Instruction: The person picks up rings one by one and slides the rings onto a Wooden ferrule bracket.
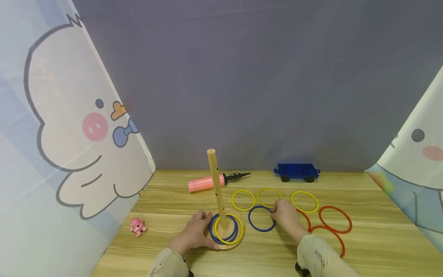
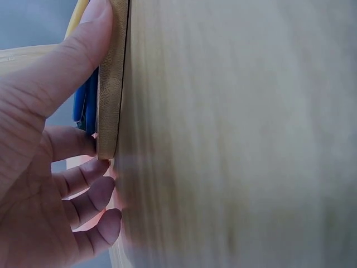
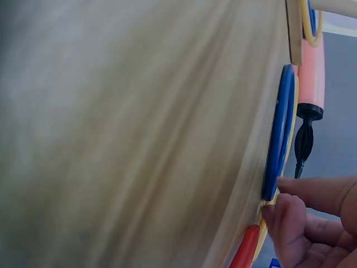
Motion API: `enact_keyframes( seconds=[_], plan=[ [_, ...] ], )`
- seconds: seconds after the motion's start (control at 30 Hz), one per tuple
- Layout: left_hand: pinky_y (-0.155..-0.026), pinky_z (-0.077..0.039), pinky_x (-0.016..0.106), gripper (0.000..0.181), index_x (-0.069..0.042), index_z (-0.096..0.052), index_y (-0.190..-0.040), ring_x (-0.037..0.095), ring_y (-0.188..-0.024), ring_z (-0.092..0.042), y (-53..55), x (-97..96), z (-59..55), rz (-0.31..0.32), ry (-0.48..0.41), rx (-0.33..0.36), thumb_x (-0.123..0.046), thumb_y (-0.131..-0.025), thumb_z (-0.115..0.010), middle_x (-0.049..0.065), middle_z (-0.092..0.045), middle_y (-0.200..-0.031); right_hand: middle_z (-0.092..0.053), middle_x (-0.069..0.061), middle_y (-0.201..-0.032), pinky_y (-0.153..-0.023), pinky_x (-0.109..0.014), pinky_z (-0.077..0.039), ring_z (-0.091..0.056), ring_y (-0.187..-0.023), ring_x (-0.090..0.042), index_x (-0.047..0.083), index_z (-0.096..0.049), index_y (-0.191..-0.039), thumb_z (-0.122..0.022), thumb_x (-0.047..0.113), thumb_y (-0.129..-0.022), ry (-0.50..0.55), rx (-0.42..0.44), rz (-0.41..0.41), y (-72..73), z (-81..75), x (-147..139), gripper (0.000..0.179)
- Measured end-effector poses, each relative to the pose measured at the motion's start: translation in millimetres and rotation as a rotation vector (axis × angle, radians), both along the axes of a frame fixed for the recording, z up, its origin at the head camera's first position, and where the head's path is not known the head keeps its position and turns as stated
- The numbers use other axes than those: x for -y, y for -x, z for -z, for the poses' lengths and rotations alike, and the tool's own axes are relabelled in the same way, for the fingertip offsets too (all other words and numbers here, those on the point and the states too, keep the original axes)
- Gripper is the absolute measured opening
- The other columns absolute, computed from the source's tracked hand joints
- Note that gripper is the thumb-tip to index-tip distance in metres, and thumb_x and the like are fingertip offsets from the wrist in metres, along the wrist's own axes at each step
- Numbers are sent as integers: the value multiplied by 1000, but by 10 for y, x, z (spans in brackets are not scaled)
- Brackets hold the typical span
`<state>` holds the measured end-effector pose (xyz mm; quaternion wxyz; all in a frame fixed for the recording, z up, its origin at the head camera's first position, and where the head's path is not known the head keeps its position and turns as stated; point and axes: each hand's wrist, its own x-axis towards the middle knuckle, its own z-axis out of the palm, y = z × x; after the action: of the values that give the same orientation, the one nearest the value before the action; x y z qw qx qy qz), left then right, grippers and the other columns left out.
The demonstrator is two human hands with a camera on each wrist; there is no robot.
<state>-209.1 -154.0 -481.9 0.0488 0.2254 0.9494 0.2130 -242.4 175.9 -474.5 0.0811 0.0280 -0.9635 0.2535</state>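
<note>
In the head view, my left hand [image 1: 195, 232] grips the left edge of a round wooden base [image 1: 227, 233]. Its thumb lies over the base's top edge, the fingers against the side, as the left wrist view shows. A tall wooden post [image 1: 217, 184] stands on the base, with blue rings [image 2: 92, 106] and a yellow ring [image 1: 243, 230] around its foot. To the right, my right hand [image 1: 287, 217] pinches the right side of a blue ring [image 3: 277, 134] between thumb and finger. This ring lies flat, or nearly so, on the table; the exact contact is partly hidden.
Several yellow rings [image 1: 308, 212] lie behind the right hand, and red rings [image 1: 351, 223] to its right. A pink hand pump [image 1: 202, 184] lies behind the post. A blue toy wagon [image 1: 295, 171] stands by the back wall. At left is a pink figurine [image 1: 138, 227].
</note>
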Motion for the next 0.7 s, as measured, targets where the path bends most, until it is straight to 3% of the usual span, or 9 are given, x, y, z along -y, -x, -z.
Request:
enact_keyframes(
  seconds=[0.17,0.4,0.57,0.7],
  plan=[
    [-81,-39,39,117,6,-40,-145,20,-93,-36,3,1,2,-2,-2,8,-58,-59,-86,1,-40,-105,-37,2,-53,-56,-31,-31,-38,-57,-19,12,-44,-52,-76,-1,-68,-50,47,3,21,47,2,38],
    [-80,-39,40,116,6,-39,-146,21,-93,-36,2,0,-5,-1,1,23,-58,-60,-86,2,-39,-106,-46,3,-52,-60,-34,-36,-44,-59,-21,12,-52,-52,-70,-3,-64,-54,61,-3,-3,19,-5,27],
    [-82,-40,41,117,6,-39,-146,22,-94,-37,2,-1,-2,1,7,24,-59,-60,-85,3,-40,-107,-51,3,-57,-56,-30,-36,-43,-57,-17,13,-55,-51,-72,2,-69,26,108,3,-57,-30,5,27],
    [-81,-40,41,116,6,-39,-146,22,-95,-38,-2,0,-10,4,8,24,-58,-60,-85,3,-40,-108,-60,3,-67,-55,-29,-43,-51,-58,-13,11,-66,-59,-75,5,-74,148,111,-16,-109,-78,19,18]
  ],
)
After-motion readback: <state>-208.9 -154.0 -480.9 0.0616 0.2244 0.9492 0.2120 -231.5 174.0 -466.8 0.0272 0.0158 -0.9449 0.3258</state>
